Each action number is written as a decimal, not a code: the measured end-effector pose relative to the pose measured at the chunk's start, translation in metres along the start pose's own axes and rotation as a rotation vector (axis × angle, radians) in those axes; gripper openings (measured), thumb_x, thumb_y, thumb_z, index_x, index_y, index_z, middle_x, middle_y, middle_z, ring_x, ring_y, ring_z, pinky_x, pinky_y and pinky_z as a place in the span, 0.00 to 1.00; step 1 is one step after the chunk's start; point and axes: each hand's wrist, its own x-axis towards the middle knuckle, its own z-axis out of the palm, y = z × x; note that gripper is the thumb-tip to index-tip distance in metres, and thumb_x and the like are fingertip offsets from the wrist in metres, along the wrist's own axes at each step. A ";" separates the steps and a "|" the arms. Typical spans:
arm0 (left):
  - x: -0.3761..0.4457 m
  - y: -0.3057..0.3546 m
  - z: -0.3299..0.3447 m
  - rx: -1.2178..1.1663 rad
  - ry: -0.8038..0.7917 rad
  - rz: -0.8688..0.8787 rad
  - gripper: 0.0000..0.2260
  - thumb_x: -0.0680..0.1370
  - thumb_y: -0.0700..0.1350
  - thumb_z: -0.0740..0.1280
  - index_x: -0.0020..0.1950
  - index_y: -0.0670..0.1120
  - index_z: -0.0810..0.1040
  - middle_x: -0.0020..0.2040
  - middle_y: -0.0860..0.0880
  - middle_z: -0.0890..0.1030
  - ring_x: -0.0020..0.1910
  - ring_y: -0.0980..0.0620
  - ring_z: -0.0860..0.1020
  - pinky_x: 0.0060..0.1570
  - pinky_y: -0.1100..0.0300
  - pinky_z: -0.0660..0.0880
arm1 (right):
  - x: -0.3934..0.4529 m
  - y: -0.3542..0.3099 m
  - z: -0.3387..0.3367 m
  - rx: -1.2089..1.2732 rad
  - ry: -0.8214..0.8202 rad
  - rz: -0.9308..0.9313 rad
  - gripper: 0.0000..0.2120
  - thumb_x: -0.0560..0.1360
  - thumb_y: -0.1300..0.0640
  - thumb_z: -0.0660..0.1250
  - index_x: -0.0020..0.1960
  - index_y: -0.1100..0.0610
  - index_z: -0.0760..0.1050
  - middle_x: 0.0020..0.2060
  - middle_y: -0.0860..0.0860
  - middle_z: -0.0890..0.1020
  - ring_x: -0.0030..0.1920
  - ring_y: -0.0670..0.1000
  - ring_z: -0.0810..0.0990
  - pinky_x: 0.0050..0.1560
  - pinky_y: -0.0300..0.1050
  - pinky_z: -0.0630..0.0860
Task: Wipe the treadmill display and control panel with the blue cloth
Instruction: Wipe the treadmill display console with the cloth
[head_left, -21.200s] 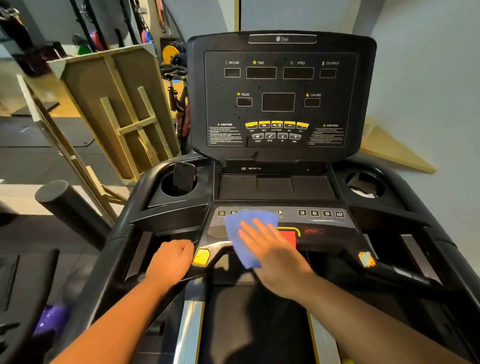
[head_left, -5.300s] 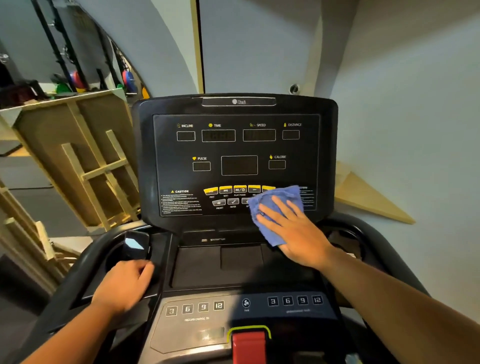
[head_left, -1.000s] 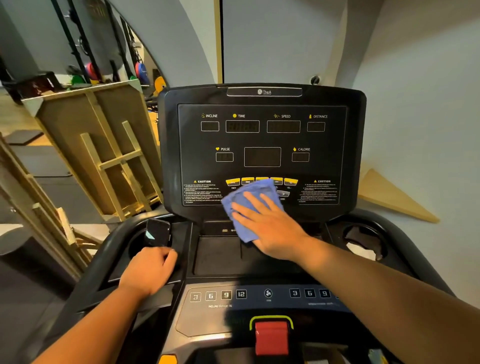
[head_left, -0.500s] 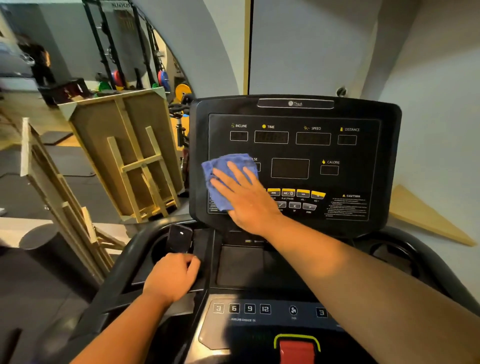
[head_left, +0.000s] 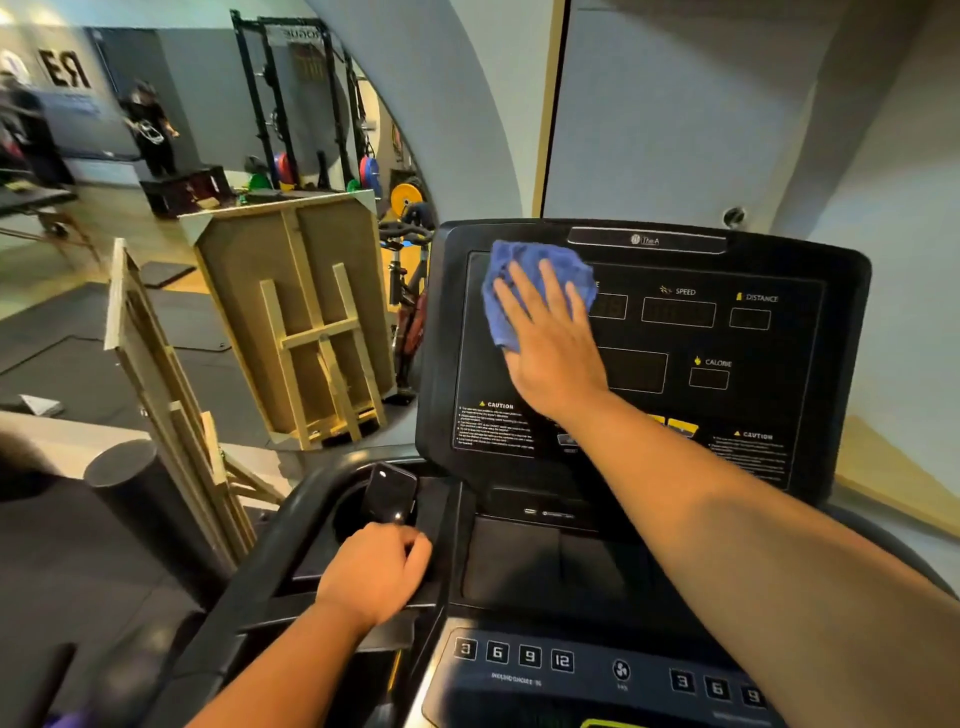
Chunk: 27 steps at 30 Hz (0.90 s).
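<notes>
The black treadmill display stands upright in front of me, with readout windows and yellow buttons. My right hand presses the blue cloth flat against the display's upper left, fingers straight and spread over the cloth. The cloth covers the incline and time readouts. My left hand rests with curled fingers on the console's left ledge beside the cup holder. The lower control panel with number keys lies at the bottom of the view.
A dark phone stands in the left cup holder. Wooden frames lean to the left of the treadmill. A black foam roller lies at lower left. Weight racks and people are far back left. A white wall is close on the right.
My right hand has slid the cloth up from the display's middle left to its upper left corner. The camera view has shifted left. My left hand has stayed on the ledge.
</notes>
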 end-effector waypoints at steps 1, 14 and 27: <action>0.000 0.000 0.000 -0.002 0.002 -0.001 0.21 0.82 0.53 0.58 0.30 0.49 0.70 0.30 0.49 0.77 0.32 0.52 0.77 0.35 0.57 0.69 | -0.010 0.005 0.001 0.005 0.010 0.034 0.38 0.78 0.47 0.63 0.82 0.52 0.50 0.82 0.53 0.52 0.81 0.60 0.44 0.79 0.61 0.45; 0.000 0.000 0.002 0.020 0.047 -0.024 0.20 0.81 0.56 0.56 0.35 0.46 0.74 0.34 0.47 0.81 0.35 0.50 0.79 0.42 0.54 0.77 | 0.040 -0.007 0.000 -0.049 0.018 -0.129 0.37 0.77 0.48 0.63 0.82 0.52 0.52 0.82 0.53 0.52 0.81 0.60 0.46 0.79 0.60 0.45; 0.000 0.002 0.001 0.026 0.055 -0.027 0.19 0.82 0.54 0.59 0.34 0.47 0.73 0.31 0.50 0.79 0.34 0.52 0.79 0.36 0.58 0.71 | 0.007 0.046 -0.001 -0.127 0.001 -0.165 0.35 0.78 0.49 0.61 0.82 0.51 0.52 0.82 0.53 0.53 0.81 0.62 0.48 0.78 0.61 0.45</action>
